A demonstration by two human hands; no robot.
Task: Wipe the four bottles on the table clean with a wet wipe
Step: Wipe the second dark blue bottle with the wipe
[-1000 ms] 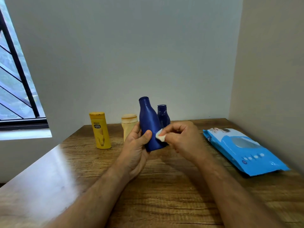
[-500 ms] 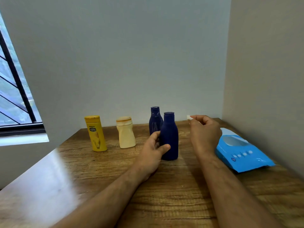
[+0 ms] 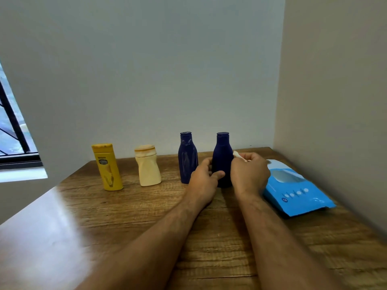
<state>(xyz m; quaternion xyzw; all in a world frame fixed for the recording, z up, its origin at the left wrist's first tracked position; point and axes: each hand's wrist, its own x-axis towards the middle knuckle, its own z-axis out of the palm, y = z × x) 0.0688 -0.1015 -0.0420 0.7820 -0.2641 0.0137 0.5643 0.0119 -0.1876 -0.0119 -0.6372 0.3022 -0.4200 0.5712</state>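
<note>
A: Head view, what's sitting on the table (image 3: 129, 218)?

B: Four bottles standing upright in a row along the back wall. Left to right: yellow bottle (image 3: 107, 166), cream bottle (image 3: 147, 166), left navy bottle (image 3: 187, 158), right navy bottle (image 3: 222, 155). All caps are sitting closed. All opaque, so contents not visible, can't tell fill level.

A: Spacing?

B: Yellow and cream are standing apart. The two navy ones are standing near each other, a gap showing between them. Cream one is looking dented around the waist, with an orange tint on the cap.

A: Hands?

B: Left hand (image 3: 204, 181) is wrapping the lower body of the right navy bottle, thumb lying across the front, fingers curling round the left side. Bottle base is resting on the wood.

A: Right hand?

B: Right hand (image 3: 249, 174) is hovering just right of that same bottle at shoulder height, fingers curling in and pinching the wet wipe (image 3: 237, 155). The wipe is bunched small and white, poking out from the fingertips close to the bottle's shoulder. Can't tell if it's touching the bottle.

A: Anything else holding stuff?

B: Blue wipe pack (image 3: 297, 191) is lying flat on the right side of the table, near the side wall, partly hidden behind the right hand. Its top panel is showing a pale window area; can't tell if the flap is sitting open. Contents not visible.

A: Background?

B: Barred window (image 3: 12, 130) is showing at far left.
</note>
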